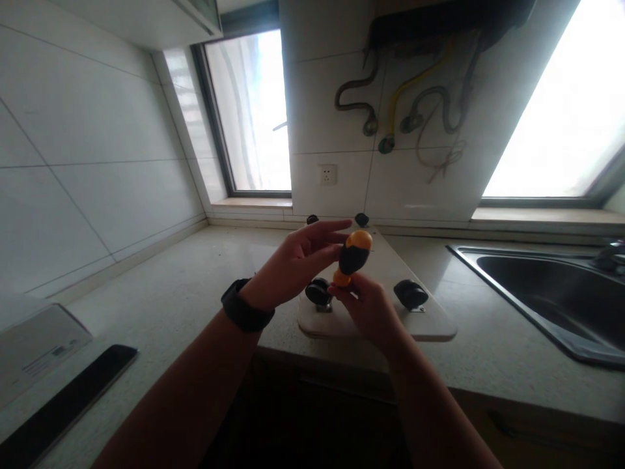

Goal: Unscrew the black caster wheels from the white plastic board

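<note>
A screwdriver (pixel 355 253) with a stubby orange and black handle stands tilted over a white board (pixel 361 324); its shaft and tip are hidden. My right hand (pixel 368 306) pinches it at the orange collar below the grip. Beside the handle is my left hand (pixel 307 257), fingers stretched out and apart, with the thumb tip at the handle's left side; I cannot tell whether it presses on it. Black caster wheels sit on the board: one at the near left (pixel 318 292), one at the near right (pixel 411 294), and others at the far end.
The board lies on a speckled countertop (pixel 195 260), reaching its front edge. A metal sink (pixel 537 286) is set in at the right. At the left are a black phone-like slab (pixel 73 404) and a white box (pixel 41 348). Pipes (pixel 390 104) and a socket (pixel 327 174) are on the wall.
</note>
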Available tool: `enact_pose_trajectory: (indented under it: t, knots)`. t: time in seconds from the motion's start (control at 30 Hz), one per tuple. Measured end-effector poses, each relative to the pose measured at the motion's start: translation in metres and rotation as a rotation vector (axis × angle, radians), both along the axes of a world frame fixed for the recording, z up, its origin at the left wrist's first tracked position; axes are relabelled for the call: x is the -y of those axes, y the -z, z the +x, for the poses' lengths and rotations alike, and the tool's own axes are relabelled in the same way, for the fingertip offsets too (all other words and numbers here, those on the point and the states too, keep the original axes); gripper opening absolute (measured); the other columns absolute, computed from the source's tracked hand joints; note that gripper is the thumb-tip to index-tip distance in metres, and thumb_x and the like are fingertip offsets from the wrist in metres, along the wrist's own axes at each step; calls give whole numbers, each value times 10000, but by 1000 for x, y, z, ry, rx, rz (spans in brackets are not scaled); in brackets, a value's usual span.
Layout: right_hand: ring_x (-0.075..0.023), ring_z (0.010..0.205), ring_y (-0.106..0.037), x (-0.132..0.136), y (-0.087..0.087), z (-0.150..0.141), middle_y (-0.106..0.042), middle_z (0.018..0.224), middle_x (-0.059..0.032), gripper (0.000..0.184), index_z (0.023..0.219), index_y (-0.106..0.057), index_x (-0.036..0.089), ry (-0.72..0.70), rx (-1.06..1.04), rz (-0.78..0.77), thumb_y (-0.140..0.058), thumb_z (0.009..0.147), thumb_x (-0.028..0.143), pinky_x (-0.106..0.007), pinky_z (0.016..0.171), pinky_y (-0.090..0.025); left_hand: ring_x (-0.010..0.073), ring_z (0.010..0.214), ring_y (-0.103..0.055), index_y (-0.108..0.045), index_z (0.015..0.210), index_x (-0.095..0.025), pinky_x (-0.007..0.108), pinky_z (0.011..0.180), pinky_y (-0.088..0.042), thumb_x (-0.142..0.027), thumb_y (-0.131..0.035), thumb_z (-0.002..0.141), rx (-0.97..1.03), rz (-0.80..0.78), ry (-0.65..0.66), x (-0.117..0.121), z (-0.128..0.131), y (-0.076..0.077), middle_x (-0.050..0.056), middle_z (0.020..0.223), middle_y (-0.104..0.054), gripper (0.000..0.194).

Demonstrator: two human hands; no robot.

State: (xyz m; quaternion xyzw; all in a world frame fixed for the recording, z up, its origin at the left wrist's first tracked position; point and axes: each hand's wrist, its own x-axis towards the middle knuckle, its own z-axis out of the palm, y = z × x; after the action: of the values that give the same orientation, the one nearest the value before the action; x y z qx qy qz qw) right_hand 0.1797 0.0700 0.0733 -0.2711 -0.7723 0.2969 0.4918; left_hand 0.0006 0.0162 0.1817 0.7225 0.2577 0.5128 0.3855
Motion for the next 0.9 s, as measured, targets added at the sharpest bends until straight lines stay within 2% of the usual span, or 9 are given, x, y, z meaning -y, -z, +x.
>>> enact_pose_trajectory:
  t: [0.13,0.27,0.43,0.67,0.9]
  knots:
    - [-171,778,-598,3,-3,-1,-669,857,-31,138,893,-636,205,53,49,68,-624,974,317,-322,726,-448,226,1157,-714,-623,1414,-303,362,943,-610,-247,-714,963,22,32,44,-1,1,11,79,1301,-738,463]
    - [-155,775,-572,5,-8,-2,-648,866,-23,128,912,-620,205,47,40,129,-580,997,292,-305,714,-423,224,1091,-728,-644,1368,-278,344,870,-620,-231,-769,911,82,62,-62,-4,5,16,69,1186,-762,476]
    - [-123,679,-488,3,-9,-4,-563,745,20,206,813,-575,208,65,52,140,-599,991,306,-288,657,-379,179,1004,-726,-690,1259,-251,316,861,-618,-210,-807,870,199,61,-145,-8,7,19,33,1109,-765,409]
    - [-130,707,-545,-10,-9,-8,-614,794,9,136,919,-613,211,-78,86,79,-573,1002,310,-294,679,-419,164,927,-724,-692,1256,-253,299,798,-624,-246,-826,858,245,56,-176,-18,5,29,26,1042,-767,420]
    - [-138,703,-560,-44,-3,-23,-619,783,2,200,919,-635,203,-101,61,20,-597,988,387,-300,671,-447,172,990,-712,-681,1289,-260,338,860,-605,-254,-792,878,227,70,-233,-40,-8,31,54,1229,-740,425]
